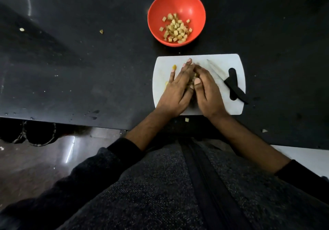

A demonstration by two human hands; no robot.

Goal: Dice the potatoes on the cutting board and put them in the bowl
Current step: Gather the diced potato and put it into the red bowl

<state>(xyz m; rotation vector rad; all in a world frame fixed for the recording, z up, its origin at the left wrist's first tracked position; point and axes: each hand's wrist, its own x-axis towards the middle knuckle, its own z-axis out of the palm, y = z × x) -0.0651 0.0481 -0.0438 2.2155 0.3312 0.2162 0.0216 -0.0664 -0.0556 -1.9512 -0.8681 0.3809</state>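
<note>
A white cutting board (222, 62) lies on the black counter near its front edge. My left hand (176, 89) and my right hand (207, 91) press together over the board's middle, cupped around a small heap of diced potato (195, 75) that mostly stays hidden between the palms. A black-handled knife (233, 85) rests on the board's right side, blade pointing up-left, untouched. Beyond the board stands a red bowl (192, 2) with several potato cubes (176, 28) in it. A small yellow scrap (174, 67) sits on the board's left part.
The black counter (89, 60) carries stray potato bits: one (101, 31) at the left, one (187, 119) just below the board, one (264, 130) at the front right. The counter's front edge runs right under my forearms.
</note>
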